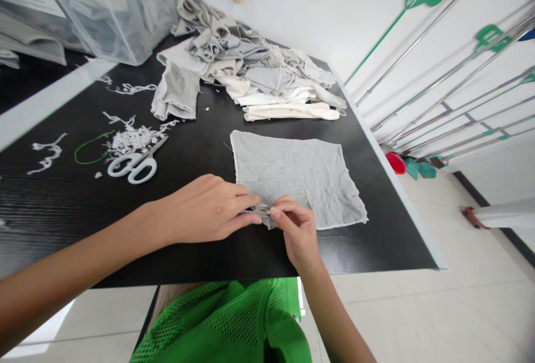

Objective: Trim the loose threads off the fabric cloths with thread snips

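Observation:
A grey cloth (pixel 296 176) lies spread on the black table, its near-left corner bunched up between my two hands. My left hand (pixel 209 207) is closed around small thread snips (pixel 259 210), with a bit of blue and pale metal blades showing past the fingertips. Those blades touch or lie very close to the cloth's corner. With thumb and forefinger, my right hand (pixel 297 229) pinches the cloth edge just right of the blades. White-handled scissors (pixel 140 167) rest left of the cloth, against a small heap of white thread scraps (pixel 132 141).
Behind the cloth is a pile of crumpled grey and cream cloths (pixel 251 62). A translucent bin (pixel 121 17) stands at the back left. A green string loop (pixel 90 148) lies near the scraps. Long-handled mops (pixel 443 73) lean on the wall beyond the table's right edge.

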Tool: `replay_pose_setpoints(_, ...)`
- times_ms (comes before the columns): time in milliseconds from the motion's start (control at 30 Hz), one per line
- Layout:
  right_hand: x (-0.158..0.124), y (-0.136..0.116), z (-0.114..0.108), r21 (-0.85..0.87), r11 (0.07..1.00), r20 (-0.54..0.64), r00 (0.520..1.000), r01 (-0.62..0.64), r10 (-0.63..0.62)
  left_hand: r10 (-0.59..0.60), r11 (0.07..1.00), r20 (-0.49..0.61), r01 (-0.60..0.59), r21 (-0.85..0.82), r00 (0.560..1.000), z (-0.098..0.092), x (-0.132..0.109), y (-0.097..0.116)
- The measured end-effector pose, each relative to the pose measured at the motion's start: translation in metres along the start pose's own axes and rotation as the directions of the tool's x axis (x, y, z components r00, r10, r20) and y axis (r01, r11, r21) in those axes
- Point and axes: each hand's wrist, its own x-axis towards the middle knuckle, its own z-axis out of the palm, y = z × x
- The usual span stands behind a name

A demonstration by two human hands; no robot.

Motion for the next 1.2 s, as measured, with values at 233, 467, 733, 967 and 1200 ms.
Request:
replay_pose_setpoints(233,-0.001,0.000,0.001,0.004,1.000,-0.010,1.000,0.010,-0.010,-0.003,0.998,0.012,0.004,-0.058,1.000,0.000,0.003,0.001)
replay_pose_setpoints(467,-0.001,0.000,0.000,-0.012,1.000,-0.017,1.000,0.009,-0.009,0.044,0.999,0.030,-0.045,0.017,0.999,0.001,0.004,0.001)
replay_pose_setpoints(733,-0.001,-0.002,0.001,0.018,1.000,-0.011,1.000,0.004,-0.003,0.063,0.998,0.039,-0.063,-0.015,0.997,0.000,0.006,0.000)
replay_pose_setpoints(967,0.000,-0.003,0.000,0.062,0.998,-0.055,0.998,-0.008,0.011,0.012,0.999,0.042,-0.010,-0.043,0.999,-0.002,-0.006,-0.012)
replay_pose_setpoints(1200,-0.003,-0.008,-0.002,0.018,0.996,-0.070,0.994,0.082,-0.081,-0.311,0.950,-0.045,0.308,-0.056,0.949,-0.004,-0.080,-0.014)
